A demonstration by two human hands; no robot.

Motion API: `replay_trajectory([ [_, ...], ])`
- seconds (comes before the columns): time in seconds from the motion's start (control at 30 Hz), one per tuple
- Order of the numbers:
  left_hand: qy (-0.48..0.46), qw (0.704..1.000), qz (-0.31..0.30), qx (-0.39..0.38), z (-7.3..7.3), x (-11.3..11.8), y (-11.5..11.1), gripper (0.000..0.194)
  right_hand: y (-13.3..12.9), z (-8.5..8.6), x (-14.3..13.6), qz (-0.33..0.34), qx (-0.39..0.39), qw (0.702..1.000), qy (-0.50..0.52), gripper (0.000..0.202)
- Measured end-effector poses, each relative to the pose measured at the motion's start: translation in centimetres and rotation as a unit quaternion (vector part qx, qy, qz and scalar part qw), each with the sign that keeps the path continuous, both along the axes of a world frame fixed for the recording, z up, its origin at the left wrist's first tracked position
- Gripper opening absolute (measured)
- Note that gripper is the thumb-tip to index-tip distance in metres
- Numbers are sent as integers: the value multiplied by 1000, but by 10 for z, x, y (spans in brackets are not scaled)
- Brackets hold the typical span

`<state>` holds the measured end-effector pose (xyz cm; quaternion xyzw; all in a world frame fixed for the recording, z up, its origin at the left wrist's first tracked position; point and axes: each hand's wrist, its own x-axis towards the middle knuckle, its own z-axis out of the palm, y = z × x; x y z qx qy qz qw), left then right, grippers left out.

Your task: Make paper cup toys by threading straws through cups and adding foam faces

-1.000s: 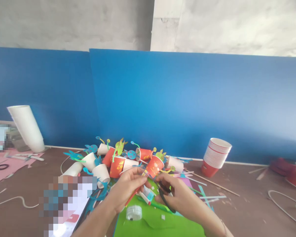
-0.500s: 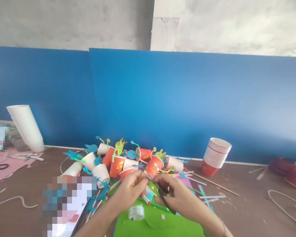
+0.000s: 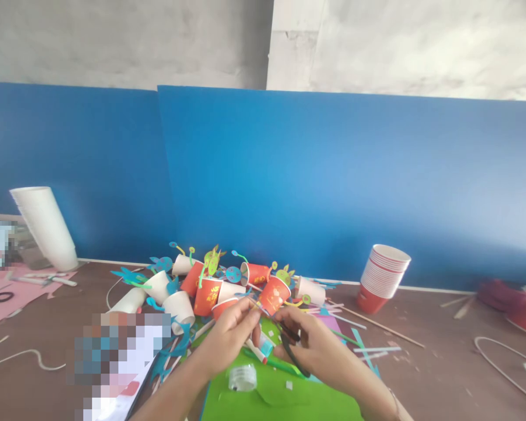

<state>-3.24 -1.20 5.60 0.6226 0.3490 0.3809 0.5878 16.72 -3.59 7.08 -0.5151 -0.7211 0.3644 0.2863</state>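
Observation:
My right hand (image 3: 310, 339) is closed round black-handled scissors (image 3: 294, 345), their blades pointing up and left toward my other hand. The fingers of my left hand (image 3: 234, 330) are pinched together close to the blade tips; what they hold is too small to make out. Beneath both hands lies a green sheet (image 3: 315, 400). On it are a red-tipped white marker (image 3: 258, 352) and a clear roll of tape (image 3: 242, 378). Just beyond my fingers, a red paper cup (image 3: 275, 294) lies among several other cups decorated with paper shapes.
A stack of red and white cups (image 3: 383, 278) stands at right, a leaning stack of white cups (image 3: 46, 228) at left. Near my left forearm lies a phone (image 3: 129, 374), partly blurred. A wooden stick (image 3: 386, 327) and paper strips lie right of the sheet. A blue panel (image 3: 324, 175) rises behind.
My left hand has shifted slightly, its fingertips a little higher by the scissor blades. My right hand keeps hold of the scissors in nearly the same place.

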Motion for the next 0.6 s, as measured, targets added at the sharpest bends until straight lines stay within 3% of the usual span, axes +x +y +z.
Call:
replay_trajectory([
  [0.37,-17,1000,15,-21,-1,2,2,39,0,2,-1,-3,33,999,-7,30],
  [0.6,-37,998,27,-41,9,1,2,44,1,6,-6,45,42,998,31,17],
])
